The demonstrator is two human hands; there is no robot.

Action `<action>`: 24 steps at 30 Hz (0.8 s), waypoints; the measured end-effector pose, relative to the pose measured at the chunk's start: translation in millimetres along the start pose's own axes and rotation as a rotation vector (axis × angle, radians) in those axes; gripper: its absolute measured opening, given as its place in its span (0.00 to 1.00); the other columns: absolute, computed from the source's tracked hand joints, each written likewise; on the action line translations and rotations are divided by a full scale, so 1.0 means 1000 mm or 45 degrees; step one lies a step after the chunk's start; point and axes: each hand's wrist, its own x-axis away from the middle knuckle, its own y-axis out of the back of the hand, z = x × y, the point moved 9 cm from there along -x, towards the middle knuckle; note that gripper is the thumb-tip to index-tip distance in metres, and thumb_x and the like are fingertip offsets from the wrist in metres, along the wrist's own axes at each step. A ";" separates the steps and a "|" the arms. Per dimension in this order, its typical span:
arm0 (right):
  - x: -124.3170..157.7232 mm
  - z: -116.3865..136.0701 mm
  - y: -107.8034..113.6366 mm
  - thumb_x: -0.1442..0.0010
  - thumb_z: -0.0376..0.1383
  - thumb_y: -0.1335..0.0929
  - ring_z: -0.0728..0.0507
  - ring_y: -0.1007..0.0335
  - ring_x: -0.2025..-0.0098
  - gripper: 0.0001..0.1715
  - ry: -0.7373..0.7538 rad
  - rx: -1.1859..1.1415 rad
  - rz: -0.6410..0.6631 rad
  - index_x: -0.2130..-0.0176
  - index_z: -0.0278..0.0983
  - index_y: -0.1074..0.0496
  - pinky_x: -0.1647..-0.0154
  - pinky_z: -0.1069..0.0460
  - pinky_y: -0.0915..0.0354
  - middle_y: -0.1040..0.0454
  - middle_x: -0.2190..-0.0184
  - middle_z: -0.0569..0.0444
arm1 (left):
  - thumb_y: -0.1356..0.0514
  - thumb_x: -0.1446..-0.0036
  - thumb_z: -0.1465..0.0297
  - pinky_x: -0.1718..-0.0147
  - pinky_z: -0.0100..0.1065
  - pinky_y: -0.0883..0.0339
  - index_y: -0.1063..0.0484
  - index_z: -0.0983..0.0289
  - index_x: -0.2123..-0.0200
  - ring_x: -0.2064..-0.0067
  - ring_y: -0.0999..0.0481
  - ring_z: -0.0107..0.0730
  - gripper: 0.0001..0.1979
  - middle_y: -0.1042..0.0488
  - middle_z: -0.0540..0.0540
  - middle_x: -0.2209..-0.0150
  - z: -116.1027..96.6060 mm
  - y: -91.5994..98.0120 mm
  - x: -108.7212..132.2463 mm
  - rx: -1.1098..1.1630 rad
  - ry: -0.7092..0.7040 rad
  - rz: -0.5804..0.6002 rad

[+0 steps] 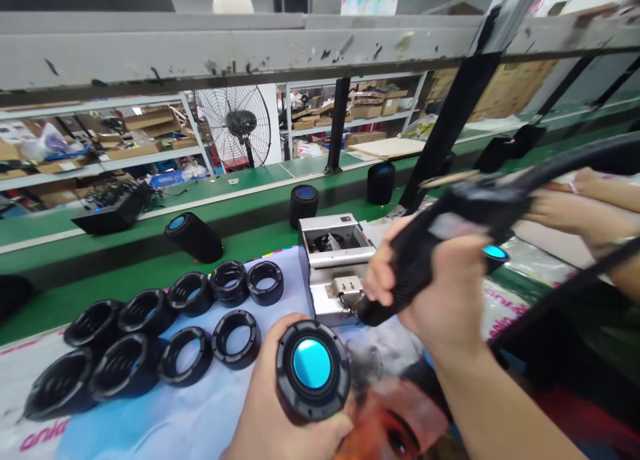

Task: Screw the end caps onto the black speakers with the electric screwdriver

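Observation:
My left hand (267, 413) is wrapped round a black cylindrical speaker (286, 395), its round end with a shiny blue disc facing up toward me. In my right hand (453, 300) is a black electric screwdriver (413, 267), blurred by motion and slanting down to the left. The screwdriver's lower end is beside the front of a silver screw feeder (325, 273); whether they touch I cannot tell. To the left of the speaker, several black ring-shaped housings (217, 343) lie in two rows on a printed sheet (210, 420).
Behind the feeder, several black speakers (304, 207) stand on the green conveyor (245, 230); one leans at the left. Another person's arm (585, 213) reaches in from the right. A metal beam (190, 53) crosses above, with a dark slanted post (450, 120) at the right.

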 end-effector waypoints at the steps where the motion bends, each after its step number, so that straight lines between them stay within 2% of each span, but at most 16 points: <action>1: -0.002 0.012 0.000 0.48 0.74 0.20 0.45 0.40 0.88 0.41 0.026 0.014 -0.043 0.67 0.41 0.25 0.89 0.51 0.40 0.32 0.84 0.59 | 0.31 0.65 0.71 0.56 0.34 0.17 0.30 0.61 0.44 0.57 0.13 0.42 0.39 0.16 0.53 0.54 0.001 0.001 -0.001 -0.014 -0.012 0.012; 4: -0.008 0.048 -0.005 0.51 0.78 0.22 0.42 0.40 0.89 0.44 0.128 0.101 -0.122 0.73 0.42 0.25 0.93 0.48 0.44 0.34 0.87 0.58 | 0.30 0.65 0.71 0.52 0.35 0.17 0.30 0.61 0.43 0.54 0.13 0.43 0.40 0.16 0.53 0.54 0.002 0.004 -0.001 -0.013 -0.041 0.039; 7: -0.013 0.061 -0.012 0.55 0.79 0.21 0.41 0.41 0.90 0.45 0.141 0.132 -0.147 0.75 0.43 0.25 0.94 0.47 0.45 0.36 0.88 0.58 | 0.28 0.64 0.70 0.52 0.36 0.18 0.30 0.61 0.43 0.53 0.13 0.44 0.40 0.17 0.55 0.52 0.002 0.005 -0.001 0.021 -0.049 0.052; 9: -0.013 0.061 -0.012 0.59 0.79 0.20 0.41 0.41 0.90 0.46 0.144 0.155 -0.183 0.76 0.42 0.26 0.94 0.47 0.47 0.37 0.88 0.57 | 0.27 0.64 0.69 0.50 0.35 0.19 0.30 0.62 0.43 0.51 0.14 0.44 0.41 0.17 0.55 0.51 0.001 0.004 0.000 0.027 -0.061 0.079; 14: -0.011 0.056 -0.009 0.60 0.79 0.20 0.40 0.38 0.88 0.47 0.147 0.150 -0.203 0.76 0.41 0.27 0.93 0.48 0.43 0.36 0.88 0.58 | 0.28 0.64 0.70 0.49 0.34 0.19 0.30 0.62 0.42 0.51 0.14 0.42 0.41 0.17 0.54 0.51 0.003 0.005 -0.001 0.013 -0.060 0.067; 18: -0.012 0.052 -0.007 0.64 0.77 0.18 0.41 0.41 0.91 0.47 0.093 0.080 -0.213 0.80 0.41 0.29 0.95 0.49 0.45 0.38 0.90 0.58 | 0.29 0.65 0.72 0.50 0.33 0.19 0.30 0.60 0.42 0.53 0.14 0.41 0.41 0.16 0.51 0.51 0.006 0.006 -0.001 0.012 -0.038 0.066; 22: -0.010 0.034 -0.008 0.54 0.74 0.18 0.43 0.41 0.89 0.42 0.119 0.003 -0.105 0.70 0.41 0.25 0.90 0.51 0.40 0.33 0.86 0.58 | 0.31 0.66 0.73 0.49 0.34 0.18 0.30 0.60 0.43 0.51 0.14 0.42 0.41 0.17 0.52 0.51 0.006 0.006 0.001 -0.021 -0.044 0.048; 24: -0.009 0.018 -0.005 0.48 0.72 0.19 0.45 0.39 0.88 0.41 0.133 -0.021 -0.056 0.64 0.41 0.25 0.88 0.52 0.39 0.31 0.83 0.58 | 0.32 0.66 0.73 0.52 0.33 0.18 0.31 0.61 0.42 0.53 0.14 0.41 0.41 0.16 0.52 0.52 0.006 0.004 0.003 -0.024 -0.016 0.044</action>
